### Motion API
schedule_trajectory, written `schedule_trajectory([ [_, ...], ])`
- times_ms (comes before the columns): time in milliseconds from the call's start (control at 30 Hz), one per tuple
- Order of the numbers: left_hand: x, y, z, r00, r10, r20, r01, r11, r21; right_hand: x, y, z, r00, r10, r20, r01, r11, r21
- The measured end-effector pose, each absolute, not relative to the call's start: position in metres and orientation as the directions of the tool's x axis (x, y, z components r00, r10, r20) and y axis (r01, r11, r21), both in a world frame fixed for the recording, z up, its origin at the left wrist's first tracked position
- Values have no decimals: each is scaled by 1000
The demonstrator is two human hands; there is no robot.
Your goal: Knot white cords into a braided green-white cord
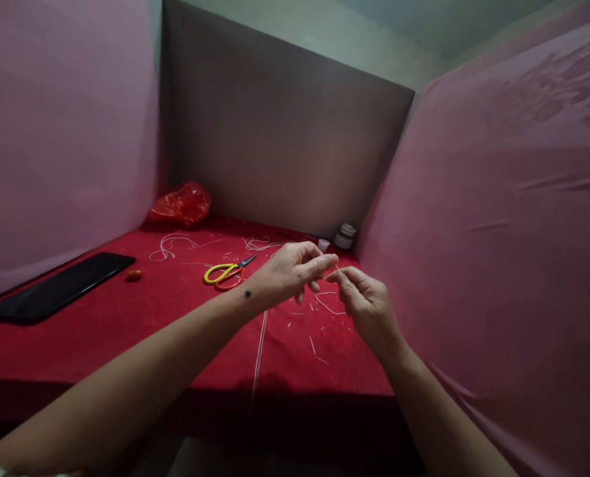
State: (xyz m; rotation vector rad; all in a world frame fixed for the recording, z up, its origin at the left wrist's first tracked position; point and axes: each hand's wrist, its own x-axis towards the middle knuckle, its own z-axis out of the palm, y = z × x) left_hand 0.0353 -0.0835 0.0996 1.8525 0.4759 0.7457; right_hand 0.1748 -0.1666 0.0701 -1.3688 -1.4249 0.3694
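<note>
My left hand (295, 271) and my right hand (367, 301) meet fingertip to fingertip above the red table (126, 318), near its right side. Both hands are pinched closed on a thin pale string (259, 348), which hangs down from below my left hand and runs over the table's front edge. What sits exactly between the fingertips is too small to make out. Yellow-handled scissors (225, 272) lie on the cloth just left of my left hand. Short cut string scraps (325, 306) are scattered under and around both hands.
A black flat slab (56, 288) lies at the table's left edge, with a small red-orange object (134, 274) beside it. A red plastic bag (183, 203) sits in the back left corner. A small white jar (345, 236) stands at the back right. Pink cloth walls close both sides.
</note>
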Motion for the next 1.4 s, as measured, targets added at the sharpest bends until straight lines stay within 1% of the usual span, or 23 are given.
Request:
schedule_trajectory([
  [67,36,-77,98,740,629,239,12,-367,930,173,-160,63,200,839,506,621,291,-728],
  [167,38,-65,93,748,637,186,50,-334,941,170,-153,54,161,827,539,687,298,-663],
  [233,39,-59,89,751,637,175,57,-326,944,170,-149,49,160,836,526,673,297,-677],
  [267,39,-57,88,754,632,177,51,-326,944,170,-148,48,161,851,501,640,296,-709],
  [333,38,-54,88,763,618,191,38,-338,940,171,-144,46,166,899,405,488,282,-826],
  [400,36,-52,90,768,605,211,49,-383,922,173,-140,47,127,953,275,223,243,-944],
  [467,34,-51,95,777,589,224,84,-450,889,176,-136,50,48,981,187,-29,189,-982],
  [500,33,-51,98,783,580,227,104,-480,871,177,-134,52,17,985,173,-108,174,-979],
  [533,33,-51,101,788,572,226,121,-505,854,178,-132,54,0,986,167,-150,165,-975],
  [633,32,-52,111,800,562,210,168,-546,821,179,-129,60,22,985,174,-160,175,-972],
  [800,30,-59,120,787,594,166,260,-563,784,180,-130,63,38,984,173,-179,177,-968],
  [933,29,-66,126,792,591,154,273,-568,776,182,-134,59,19,979,204,-175,204,-963],
  [1067,31,-71,139,767,616,181,282,-576,768,190,-143,53,-11,981,193,-159,189,-969],
  [1200,30,-76,153,766,609,206,315,-635,705,205,-158,50,47,984,174,-141,179,-974],
  [1400,26,-87,166,743,620,253,362,-689,628,229,-185,53,168,966,195,-133,219,-967],
])
